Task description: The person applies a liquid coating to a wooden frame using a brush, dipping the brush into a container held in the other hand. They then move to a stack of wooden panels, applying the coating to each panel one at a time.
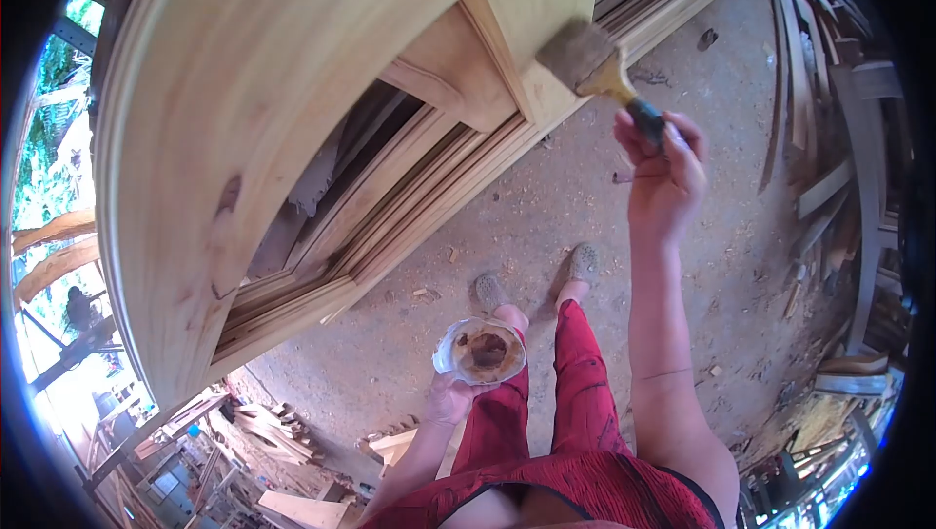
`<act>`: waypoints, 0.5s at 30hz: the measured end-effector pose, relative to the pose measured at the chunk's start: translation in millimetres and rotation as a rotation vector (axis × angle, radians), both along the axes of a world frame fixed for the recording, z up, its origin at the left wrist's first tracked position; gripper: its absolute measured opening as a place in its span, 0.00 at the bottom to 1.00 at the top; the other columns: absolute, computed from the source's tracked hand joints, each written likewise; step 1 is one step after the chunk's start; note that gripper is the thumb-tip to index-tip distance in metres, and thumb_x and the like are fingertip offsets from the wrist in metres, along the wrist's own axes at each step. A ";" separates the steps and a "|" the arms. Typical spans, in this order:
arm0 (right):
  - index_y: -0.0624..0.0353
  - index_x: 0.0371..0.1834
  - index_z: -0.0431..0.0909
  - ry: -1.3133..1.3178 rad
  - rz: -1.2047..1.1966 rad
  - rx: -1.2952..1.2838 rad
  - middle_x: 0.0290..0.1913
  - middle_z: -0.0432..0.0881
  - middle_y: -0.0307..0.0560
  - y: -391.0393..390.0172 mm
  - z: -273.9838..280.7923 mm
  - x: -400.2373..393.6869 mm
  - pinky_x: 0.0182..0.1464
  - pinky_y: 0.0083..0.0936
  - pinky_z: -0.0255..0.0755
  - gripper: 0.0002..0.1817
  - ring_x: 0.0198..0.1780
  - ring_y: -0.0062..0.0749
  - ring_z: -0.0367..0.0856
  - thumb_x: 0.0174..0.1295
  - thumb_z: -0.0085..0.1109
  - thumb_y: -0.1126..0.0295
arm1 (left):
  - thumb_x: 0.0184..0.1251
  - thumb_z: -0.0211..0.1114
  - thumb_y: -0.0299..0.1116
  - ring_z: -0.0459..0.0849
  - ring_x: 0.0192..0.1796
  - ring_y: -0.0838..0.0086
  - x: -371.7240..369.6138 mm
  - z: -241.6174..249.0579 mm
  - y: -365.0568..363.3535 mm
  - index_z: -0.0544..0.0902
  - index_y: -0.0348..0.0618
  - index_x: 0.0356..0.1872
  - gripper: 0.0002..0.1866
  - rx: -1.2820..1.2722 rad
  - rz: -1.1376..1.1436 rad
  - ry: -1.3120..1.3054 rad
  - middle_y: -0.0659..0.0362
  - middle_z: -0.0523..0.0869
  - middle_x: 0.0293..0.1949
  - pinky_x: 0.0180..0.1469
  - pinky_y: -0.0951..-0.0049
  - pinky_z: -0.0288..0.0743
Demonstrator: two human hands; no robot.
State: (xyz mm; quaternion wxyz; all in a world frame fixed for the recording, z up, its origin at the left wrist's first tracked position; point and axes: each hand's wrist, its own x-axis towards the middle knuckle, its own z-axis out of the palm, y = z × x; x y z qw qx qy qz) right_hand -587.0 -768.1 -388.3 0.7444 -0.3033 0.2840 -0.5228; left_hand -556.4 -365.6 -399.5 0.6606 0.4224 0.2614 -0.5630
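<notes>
My right hand (666, 178) grips the dark handle of a wide paintbrush (582, 58), whose bristles point up and left, over or near the edge of a pale wooden panel (546, 2). Whether the bristles touch the wood, I cannot tell. Low in the middle, my left hand (456, 394) holds a whitish container (480, 352) from below. Brown residue and a dark patch show inside it. The large wooden frame (195, 139) with moulded edges rises on the left, above other stacked frames (409, 178).
Under my feet is a dusty floor (487, 207) with scattered chips. Long wood strips (801, 71) lean along the right side. Offcuts (278, 431) are piled at the lower left. A sawn board (302, 509) lies near the bottom edge.
</notes>
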 end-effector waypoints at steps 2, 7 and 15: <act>0.60 0.50 0.70 -0.166 0.032 -0.073 0.49 0.78 0.64 -8.3 43.1 1.5 0.57 0.45 0.72 0.12 0.50 0.53 0.80 0.63 0.48 0.72 | 0.48 0.69 0.46 0.70 0.63 0.53 2.5 7.8 -4.9 0.58 0.48 0.67 0.44 -0.019 0.005 -0.007 0.50 0.67 0.63 0.56 0.45 0.74; 0.58 0.52 0.73 -0.441 0.170 -0.121 0.51 0.77 0.64 -30.4 25.0 10.4 0.63 0.48 0.65 0.15 0.55 0.53 0.77 0.62 0.51 0.73 | 0.47 0.69 0.44 0.69 0.64 0.57 9.2 6.2 -7.1 0.57 0.49 0.68 0.45 0.001 0.022 -0.077 0.53 0.67 0.63 0.58 0.50 0.72; 0.59 0.48 0.74 -0.543 0.172 0.452 0.49 0.79 0.59 0.1 -207.1 -25.8 0.57 0.49 0.72 0.14 0.51 0.54 0.79 0.57 0.55 0.77 | 0.45 0.71 0.42 0.69 0.64 0.57 11.2 -14.0 -6.4 0.59 0.49 0.67 0.45 0.016 0.109 -0.047 0.53 0.68 0.63 0.59 0.50 0.71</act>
